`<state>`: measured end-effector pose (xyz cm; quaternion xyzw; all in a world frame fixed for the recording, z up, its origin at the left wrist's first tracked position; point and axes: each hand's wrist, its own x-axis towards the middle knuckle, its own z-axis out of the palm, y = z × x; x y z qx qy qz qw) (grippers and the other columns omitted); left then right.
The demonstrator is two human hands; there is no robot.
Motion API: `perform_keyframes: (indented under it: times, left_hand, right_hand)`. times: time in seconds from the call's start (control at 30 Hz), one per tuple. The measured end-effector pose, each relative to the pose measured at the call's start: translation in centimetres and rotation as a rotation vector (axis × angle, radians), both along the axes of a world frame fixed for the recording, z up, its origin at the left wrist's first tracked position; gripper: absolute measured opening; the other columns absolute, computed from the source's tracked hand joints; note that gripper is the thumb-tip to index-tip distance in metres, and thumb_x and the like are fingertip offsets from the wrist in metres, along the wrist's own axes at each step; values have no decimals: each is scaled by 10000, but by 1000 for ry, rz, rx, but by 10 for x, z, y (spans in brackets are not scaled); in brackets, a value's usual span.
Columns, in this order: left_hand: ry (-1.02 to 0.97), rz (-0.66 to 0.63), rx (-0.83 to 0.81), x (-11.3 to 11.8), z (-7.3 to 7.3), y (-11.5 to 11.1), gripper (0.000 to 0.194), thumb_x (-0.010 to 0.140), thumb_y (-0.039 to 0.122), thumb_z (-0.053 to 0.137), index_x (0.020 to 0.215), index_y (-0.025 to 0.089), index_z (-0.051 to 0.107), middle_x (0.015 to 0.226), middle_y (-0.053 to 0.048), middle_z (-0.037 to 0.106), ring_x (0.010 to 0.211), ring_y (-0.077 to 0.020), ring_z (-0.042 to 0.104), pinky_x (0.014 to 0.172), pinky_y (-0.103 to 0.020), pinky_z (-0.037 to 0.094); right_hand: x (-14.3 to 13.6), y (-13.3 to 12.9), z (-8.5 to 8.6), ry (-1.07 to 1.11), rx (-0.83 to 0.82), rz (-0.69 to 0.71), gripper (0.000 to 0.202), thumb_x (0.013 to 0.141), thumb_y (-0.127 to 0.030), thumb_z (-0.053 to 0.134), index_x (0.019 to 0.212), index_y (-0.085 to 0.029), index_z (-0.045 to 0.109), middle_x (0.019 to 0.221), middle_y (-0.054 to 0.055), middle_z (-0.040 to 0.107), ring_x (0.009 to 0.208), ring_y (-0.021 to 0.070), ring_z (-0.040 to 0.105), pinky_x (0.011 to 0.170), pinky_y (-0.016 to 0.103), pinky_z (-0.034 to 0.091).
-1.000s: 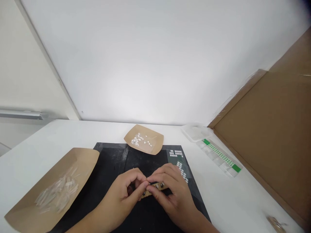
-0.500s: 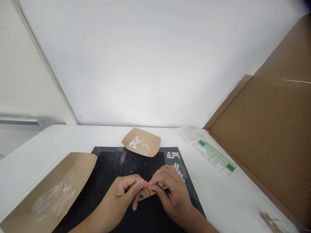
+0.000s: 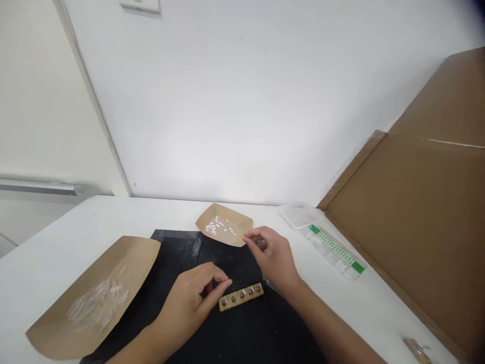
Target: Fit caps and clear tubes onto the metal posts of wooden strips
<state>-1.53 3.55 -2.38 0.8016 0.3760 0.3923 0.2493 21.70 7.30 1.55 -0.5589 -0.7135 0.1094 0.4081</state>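
My left hand [image 3: 193, 293] is closed in a pinch just beyond the left end of a narrow tan strip [image 3: 238, 302], which carries a row of several shiny metal pieces, each with a small whitish bit beside it. Whatever its fingertips hold, if anything, is too small to make out. The strip lies on a black mat [image 3: 235, 338]. My right hand [image 3: 273, 255], also pinched, is at the right edge of a small brown paper tray [image 3: 202, 218] holding little white pieces [image 3: 215, 225]. I cannot see what is between those fingertips.
At the left, a larger paper tray [image 3: 140, 247] holds a pile of clear thin strips [image 3: 100, 303]. A clear organizer with a green-and-white label [image 3: 337, 247] and a translucent lid [image 3: 299, 215] lie right. Cardboard [image 3: 409, 202] borders the table, with a metal-and-tan piece [image 3: 417, 349] near it.
My hands have parted. The right one moved up and away to the small tray, while the left drew back slightly, leaving the tan strip uncovered on the mat. The camera view shifted a little.
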Motion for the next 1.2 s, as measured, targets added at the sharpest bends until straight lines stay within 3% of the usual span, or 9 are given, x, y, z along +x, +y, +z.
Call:
perform_keyframes:
  times: [0.2,0.27,0.37,0.67,0.9,1.07,1.2]
  left_hand:
    - [-19,9,66,-1,-1,3,229,1062,320,604,881,207,689,767,10,693,649,-123,622,607,-231,431]
    - [-13,32,85,-2,0,4,240,1068,318,590,877,201,676,749,11,671,637,-123,605,609,-233,426]
    - [14,51,105,-3,0,3,242,1079,309,560,890,197,661,745,8,640,638,-127,589,612,-239,418]
    - [29,16,130,-6,5,-1,223,1114,249,450,967,209,612,829,-13,635,712,-146,613,673,-257,445]
    - [53,5,134,-5,1,-1,204,1107,235,468,957,201,603,846,-15,606,719,-147,602,674,-264,433]
    - [52,-8,129,-4,-1,0,193,1103,226,470,963,200,600,848,-19,598,720,-150,595,676,-268,431]
    - [60,-11,125,-4,0,1,212,1104,222,459,938,197,589,841,-15,590,711,-147,582,665,-271,416]
  right_hand:
    - [-11,62,4,-163,-112,51,118,999,-165,661,981,-196,774,1031,66,796,981,212,746,958,352,572]
    - [-16,75,3,-228,-171,84,116,1030,-216,654,1068,-181,758,1104,80,771,1021,218,731,975,389,580]
    - [-22,87,1,-306,-242,110,289,1051,-351,659,1289,-189,666,1308,101,681,1097,240,699,952,450,606]
    - [-23,98,1,-385,-286,146,323,1051,-368,658,1324,-196,645,1355,106,653,1125,249,688,953,464,608]
    - [-19,99,1,-340,-262,151,115,960,-214,734,1068,-202,771,998,42,817,934,196,759,860,290,557]
    - [-18,101,3,-348,-259,121,111,962,-318,748,996,-215,769,954,41,817,914,213,750,796,293,536]
    - [-15,104,-1,-382,-286,137,165,1025,-352,686,1044,-199,746,1022,54,780,948,209,728,880,353,572]
